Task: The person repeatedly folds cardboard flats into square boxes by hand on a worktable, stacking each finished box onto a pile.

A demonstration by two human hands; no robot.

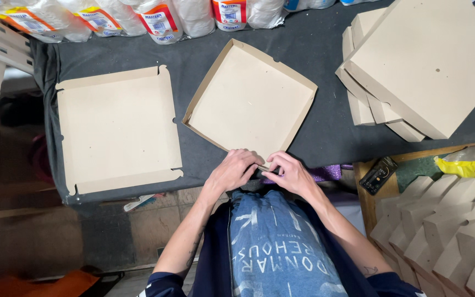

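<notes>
I see my left hand point(233, 170) and right hand point(291, 174) curled together, fingers pinching the near corner of the shallow brown cardboard tray point(250, 99), which sits angled, walls up, on the dark table point(314, 49)

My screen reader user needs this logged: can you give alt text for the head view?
Seen from above, the left hand and right hand pinch the near corner of a folded cardboard box tray on a dark table. A flat unfolded box blank lies to its left, a stack of flat boxes to its right, wrapped paper rolls along the far edge.
</notes>
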